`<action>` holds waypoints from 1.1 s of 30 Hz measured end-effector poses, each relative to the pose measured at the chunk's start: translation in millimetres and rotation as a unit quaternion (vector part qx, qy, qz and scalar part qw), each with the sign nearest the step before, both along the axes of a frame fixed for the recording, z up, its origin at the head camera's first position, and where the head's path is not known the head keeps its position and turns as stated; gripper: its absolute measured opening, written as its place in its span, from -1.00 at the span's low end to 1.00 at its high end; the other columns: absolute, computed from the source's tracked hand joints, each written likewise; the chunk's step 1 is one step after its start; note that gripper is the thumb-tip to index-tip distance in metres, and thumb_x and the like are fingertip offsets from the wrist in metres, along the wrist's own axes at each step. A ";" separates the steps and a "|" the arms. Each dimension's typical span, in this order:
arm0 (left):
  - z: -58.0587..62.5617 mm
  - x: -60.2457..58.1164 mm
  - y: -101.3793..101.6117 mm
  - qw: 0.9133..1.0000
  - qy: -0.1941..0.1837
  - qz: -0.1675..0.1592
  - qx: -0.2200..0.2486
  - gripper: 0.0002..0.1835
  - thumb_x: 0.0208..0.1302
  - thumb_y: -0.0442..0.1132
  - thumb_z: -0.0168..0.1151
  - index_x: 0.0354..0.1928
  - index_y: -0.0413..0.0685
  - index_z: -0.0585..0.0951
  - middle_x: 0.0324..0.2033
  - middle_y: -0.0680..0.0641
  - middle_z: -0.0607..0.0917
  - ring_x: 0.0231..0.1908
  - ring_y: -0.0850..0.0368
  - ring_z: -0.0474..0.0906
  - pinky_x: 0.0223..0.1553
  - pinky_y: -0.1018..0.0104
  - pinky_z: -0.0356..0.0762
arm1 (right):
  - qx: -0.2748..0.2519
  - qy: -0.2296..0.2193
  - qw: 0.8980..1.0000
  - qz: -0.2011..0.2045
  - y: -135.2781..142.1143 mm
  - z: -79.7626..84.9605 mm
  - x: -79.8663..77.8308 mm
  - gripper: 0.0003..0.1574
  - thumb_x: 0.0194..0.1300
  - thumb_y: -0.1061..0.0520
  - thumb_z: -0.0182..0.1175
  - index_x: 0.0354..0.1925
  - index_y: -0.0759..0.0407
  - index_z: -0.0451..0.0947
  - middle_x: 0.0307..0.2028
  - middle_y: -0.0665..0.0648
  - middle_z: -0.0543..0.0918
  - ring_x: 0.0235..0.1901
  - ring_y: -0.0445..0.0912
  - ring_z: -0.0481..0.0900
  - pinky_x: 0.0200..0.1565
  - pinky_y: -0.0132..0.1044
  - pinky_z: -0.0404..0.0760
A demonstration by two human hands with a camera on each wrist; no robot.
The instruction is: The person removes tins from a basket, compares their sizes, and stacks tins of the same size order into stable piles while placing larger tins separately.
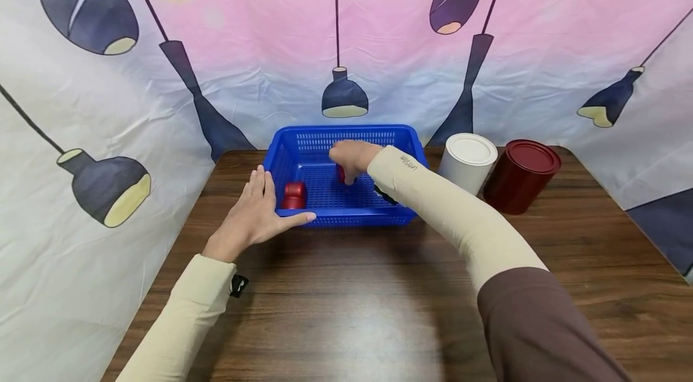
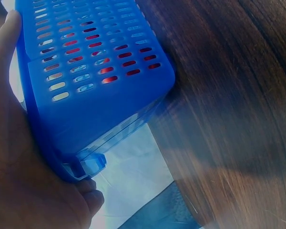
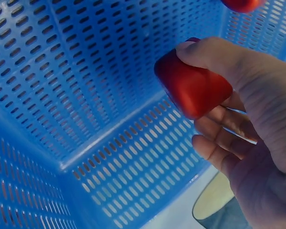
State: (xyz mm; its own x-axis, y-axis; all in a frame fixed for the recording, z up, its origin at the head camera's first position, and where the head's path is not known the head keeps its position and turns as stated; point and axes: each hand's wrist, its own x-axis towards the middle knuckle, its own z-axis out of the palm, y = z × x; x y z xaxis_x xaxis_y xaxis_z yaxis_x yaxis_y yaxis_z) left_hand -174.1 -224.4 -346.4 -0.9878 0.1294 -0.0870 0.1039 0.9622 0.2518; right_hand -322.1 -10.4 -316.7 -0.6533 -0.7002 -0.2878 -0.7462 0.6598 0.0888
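A blue perforated plastic basket (image 1: 357, 217) stands at the far side of the wooden table. Inside it, my right hand (image 1: 354, 156) pinches a small glossy red object (image 3: 193, 88) with rounded corners, thumb on one side and fingers on the other; its exact kind cannot be told. The right wrist view has it held above the basket floor. My left hand (image 1: 251, 210) rests at the basket's near left corner, fingers straight along the left rim and thumb stretched along the front rim. More red rounded pieces (image 1: 295, 195) lie in that corner of the basket.
To the right of the basket stand a white lidded can (image 1: 467, 162) and a dark red lidded can (image 1: 521, 177), close together. A cloth printed with hanging lamps (image 1: 345, 93) covers the wall behind. The wooden table (image 1: 346, 298) extends in front of the basket.
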 end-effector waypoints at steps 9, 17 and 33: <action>-3.4 -0.6 1.1 1.000 0.004 -0.003 -0.001 0.51 0.02 0.73 -0.03 0.54 -0.46 -0.24 0.53 -0.44 -0.35 0.51 -0.45 -0.38 0.41 -0.38 -0.17 | -0.016 -0.001 1.000 -0.019 16.5 14.5 4.5 -0.39 0.14 0.07 0.54 0.10 0.20 0.54 -0.03 0.15 0.61 -0.04 -0.01 0.57 -0.03 -0.20 0.63; -2.0 -0.6 0.2 1.000 0.001 -0.004 -0.001 0.51 0.03 0.72 -0.04 0.54 -0.46 -0.26 0.53 -0.44 -0.37 0.51 -0.46 -0.39 0.40 -0.40 -0.15 | -0.034 0.014 0.999 -0.018 37.9 27.1 7.7 -0.36 0.14 0.05 0.53 0.12 0.22 0.56 0.03 0.18 0.61 0.02 0.03 0.56 0.02 -0.17 0.64; 0.3 -2.0 -0.9 1.000 0.000 -0.009 0.003 0.49 0.06 0.70 -0.03 0.53 -0.47 -0.27 0.53 -0.45 -0.38 0.51 -0.43 -0.43 0.41 -0.39 -0.20 | -0.120 0.037 0.992 -0.023 86.3 55.9 13.2 -0.43 0.04 0.16 0.52 0.01 0.37 0.62 -0.03 0.32 0.58 -0.04 0.13 0.56 -0.03 -0.09 0.63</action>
State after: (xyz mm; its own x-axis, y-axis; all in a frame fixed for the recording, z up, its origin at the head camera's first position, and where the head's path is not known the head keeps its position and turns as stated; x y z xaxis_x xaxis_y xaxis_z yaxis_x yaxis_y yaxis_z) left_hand -176.1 -225.4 -346.1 -0.9853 0.1475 -0.0863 0.1208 0.9584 0.2585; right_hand -308.9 75.9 -260.7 -0.6990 -0.7119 -0.0672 -0.7124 0.7015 -0.0214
